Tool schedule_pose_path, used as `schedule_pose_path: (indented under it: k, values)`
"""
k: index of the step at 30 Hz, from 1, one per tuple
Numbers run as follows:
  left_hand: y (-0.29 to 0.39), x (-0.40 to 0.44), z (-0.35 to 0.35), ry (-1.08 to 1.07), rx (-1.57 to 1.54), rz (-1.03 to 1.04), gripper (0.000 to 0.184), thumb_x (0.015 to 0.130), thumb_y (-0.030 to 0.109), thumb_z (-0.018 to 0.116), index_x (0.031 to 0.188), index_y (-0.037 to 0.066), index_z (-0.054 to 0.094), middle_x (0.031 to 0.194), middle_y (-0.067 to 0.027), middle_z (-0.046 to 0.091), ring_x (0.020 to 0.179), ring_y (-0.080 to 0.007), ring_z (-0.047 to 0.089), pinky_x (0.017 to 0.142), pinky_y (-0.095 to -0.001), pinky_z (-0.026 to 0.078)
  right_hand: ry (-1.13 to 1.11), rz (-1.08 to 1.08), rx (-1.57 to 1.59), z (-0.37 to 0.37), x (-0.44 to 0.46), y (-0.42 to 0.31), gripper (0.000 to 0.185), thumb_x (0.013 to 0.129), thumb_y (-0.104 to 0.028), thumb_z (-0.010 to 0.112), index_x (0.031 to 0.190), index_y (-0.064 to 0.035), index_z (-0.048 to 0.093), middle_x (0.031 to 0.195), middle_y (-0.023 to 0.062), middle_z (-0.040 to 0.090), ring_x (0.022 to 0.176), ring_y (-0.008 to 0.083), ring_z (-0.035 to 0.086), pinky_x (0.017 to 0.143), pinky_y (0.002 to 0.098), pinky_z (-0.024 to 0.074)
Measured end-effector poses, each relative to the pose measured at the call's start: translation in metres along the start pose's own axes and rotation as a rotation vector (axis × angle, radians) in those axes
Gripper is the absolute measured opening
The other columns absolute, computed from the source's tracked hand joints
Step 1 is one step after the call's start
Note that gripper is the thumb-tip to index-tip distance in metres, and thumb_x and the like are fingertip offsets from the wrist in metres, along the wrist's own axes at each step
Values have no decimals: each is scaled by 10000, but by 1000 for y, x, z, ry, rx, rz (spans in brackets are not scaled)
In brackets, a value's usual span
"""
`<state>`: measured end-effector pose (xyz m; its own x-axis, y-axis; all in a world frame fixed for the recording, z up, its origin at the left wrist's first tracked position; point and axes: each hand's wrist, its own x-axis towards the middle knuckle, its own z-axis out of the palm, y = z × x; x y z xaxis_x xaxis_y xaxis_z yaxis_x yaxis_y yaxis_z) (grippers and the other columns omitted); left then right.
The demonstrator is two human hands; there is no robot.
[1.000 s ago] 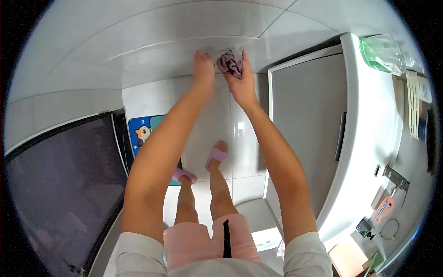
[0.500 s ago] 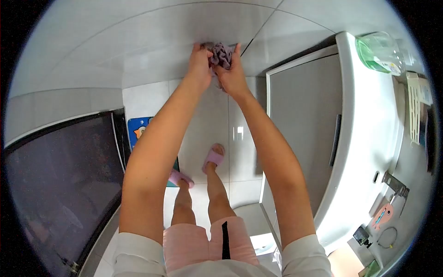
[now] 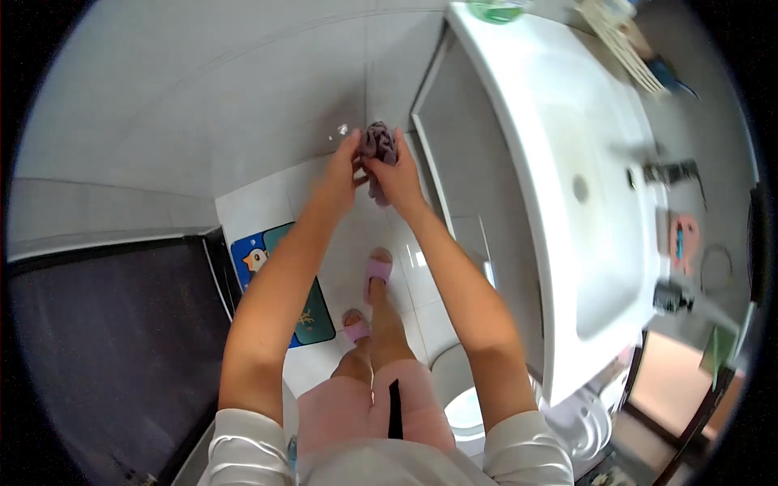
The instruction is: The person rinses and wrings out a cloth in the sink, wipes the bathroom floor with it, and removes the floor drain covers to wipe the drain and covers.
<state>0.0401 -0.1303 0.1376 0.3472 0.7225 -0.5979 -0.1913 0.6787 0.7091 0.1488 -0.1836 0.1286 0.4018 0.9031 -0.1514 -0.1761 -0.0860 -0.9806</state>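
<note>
A crumpled greyish-purple cloth (image 3: 378, 142) is bunched up between my two hands, in front of the tiled wall. My right hand (image 3: 399, 176) grips it from the right side, thumb laid across its lower part. On the left, my left hand (image 3: 344, 166) has its fingers closed against the cloth's edge; it is slightly blurred. A tail of the cloth hangs down below the right thumb.
To the right stands a white washbasin (image 3: 559, 243) with a metal faucet (image 3: 671, 172) and a green-liquid bottle (image 3: 497, 10) on its corner. A blue-green mat (image 3: 312, 324) lies on the floor by my pink slippers (image 3: 378, 269). A dark panel (image 3: 113, 348) is at left; a toilet (image 3: 464, 411) is below.
My view has turned toward the right, bringing the basin's inside into sight. Both hands and the cloth have come lower, nearer to me. The feet have turned and stand closer together.
</note>
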Motion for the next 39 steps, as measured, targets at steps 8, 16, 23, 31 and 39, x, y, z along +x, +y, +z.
schedule_pose_path:
  k: [8, 16, 23, 31, 39]
  values:
    - [-60, -193, 91, -425, 162, 17, 627, 927, 554, 567, 1383, 138, 458, 1304, -36, 539, 1156, -189, 550, 873, -379, 490, 144, 34, 55, -97, -178, -97, 593, 820, -52, 611, 1378, -29, 411, 1117, 103, 618, 1003, 188, 605, 872, 308, 496]
    - [-90, -257, 228, -338, 682, 322, 435, 909, 243, 677, 1248, 12, 535, 1097, -95, 629, 1070, -189, 586, 889, -339, 501, 304, 41, 105, -261, -268, -199, 310, 926, -163, 584, 1197, -11, 589, 1007, 49, 646, 868, 121, 590, 772, 271, 478]
    - [-125, -192, 373, 249, 1114, 774, 752, 796, 187, 760, 1427, 17, 388, 1371, -263, 460, 1287, -370, 446, 1053, -450, 376, 517, 133, -244, -479, -248, -207, 542, 924, -121, 613, 1410, 5, 408, 1274, 128, 511, 972, 177, 589, 775, 363, 593]
    - [-202, -198, 380, -2, 1629, 1040, 649, 806, 127, 648, 1417, 53, 443, 1450, -211, 419, 1372, -397, 339, 1107, -520, 279, 483, 29, -461, -554, -215, -126, 272, 893, -96, 551, 1127, 33, 604, 885, 153, 655, 826, 294, 627, 661, 363, 503]
    - [-263, -160, 435, -406, 1797, 659, 678, 883, 338, 654, 1485, 178, 388, 1599, -153, 213, 1468, -397, 185, 1137, -611, 217, 615, -123, -1150, -564, -165, -74, 388, 855, -141, 569, 1233, -50, 574, 1278, 173, 564, 1146, 387, 532, 979, 454, 424]
